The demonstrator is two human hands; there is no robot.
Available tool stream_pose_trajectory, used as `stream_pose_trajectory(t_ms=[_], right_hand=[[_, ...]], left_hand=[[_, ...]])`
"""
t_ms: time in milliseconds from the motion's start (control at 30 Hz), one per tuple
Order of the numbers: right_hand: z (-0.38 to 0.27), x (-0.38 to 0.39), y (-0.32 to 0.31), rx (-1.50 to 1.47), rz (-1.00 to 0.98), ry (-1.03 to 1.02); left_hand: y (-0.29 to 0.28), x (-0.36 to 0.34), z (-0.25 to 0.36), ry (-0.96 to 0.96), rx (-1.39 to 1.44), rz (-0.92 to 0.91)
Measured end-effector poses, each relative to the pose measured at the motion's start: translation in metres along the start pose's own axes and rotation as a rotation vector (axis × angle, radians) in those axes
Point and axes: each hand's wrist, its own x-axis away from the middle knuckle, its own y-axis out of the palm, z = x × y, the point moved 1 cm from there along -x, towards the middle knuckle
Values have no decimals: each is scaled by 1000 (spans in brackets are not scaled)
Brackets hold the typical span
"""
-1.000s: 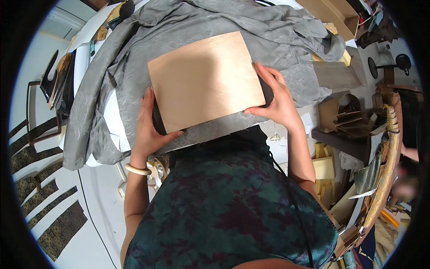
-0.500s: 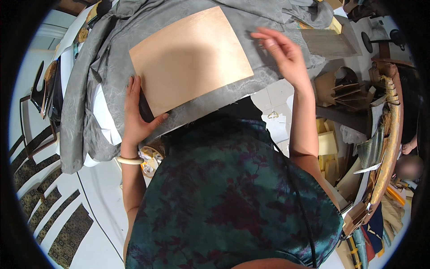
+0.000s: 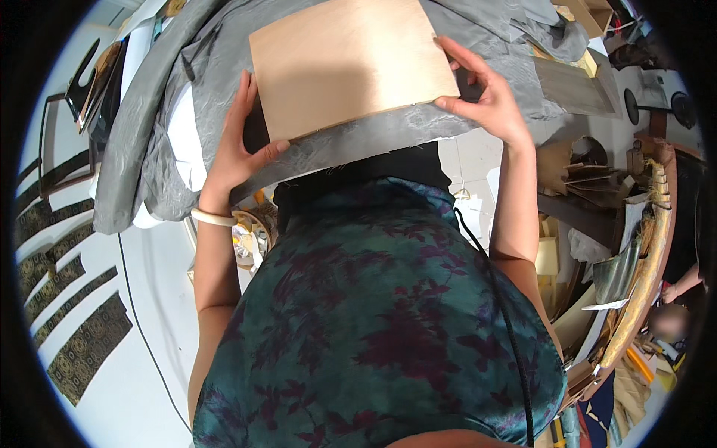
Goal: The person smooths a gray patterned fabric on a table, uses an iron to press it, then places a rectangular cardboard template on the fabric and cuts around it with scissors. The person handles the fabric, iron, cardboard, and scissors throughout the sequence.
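A flat, tan rectangular sheet [image 3: 351, 67], either thin board or leather, lies on wrinkled grey fabric [image 3: 343, 142]. My left hand [image 3: 243, 145] grips its left side, fingers along the edge and thumb at the near left corner. At the opposite end my right hand [image 3: 485, 97] has its thumb on the near right corner and its fingers against the right edge. The fabric has a frayed near edge, close to my body. White paper [image 3: 185, 138] shows beneath the fabric on the left.
Dark patterned pieces [image 3: 89, 351] lie on a white surface [image 3: 149, 299] at left. A basket of scraps [image 3: 252, 235] sits below my left wrist. At right stands a curved rack [image 3: 646, 246] full of rolls and offcuts. Another person's hand [image 3: 683, 284] shows at the far right.
My right hand has come down from the air onto the sheet's right edge. The sheet sits higher in view and is turned slightly clockwise. My left hand stays at its left side.
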Motion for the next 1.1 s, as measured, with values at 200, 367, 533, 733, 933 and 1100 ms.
stream_pose_trajectory(t_ms=[200,367,533,733,933,1100], right_hand=[[-3,-2,1,4,-11,9],[-9,7,-1,68,6,28],[-8,10,3,140,-18,37],[-6,6,-1,96,-17,42],[-26,-12,-14,12,29,-35],[-23,0,-12,88,30,-44]], left_hand=[[-4,-1,-3,31,63,19],[-5,1,-5,40,-136,-35],[-5,5,-4,71,-357,-35],[-8,5,-9,1,-21,-33],[-33,-9,6,58,31,-36],[-23,-5,8,74,77,-45]])
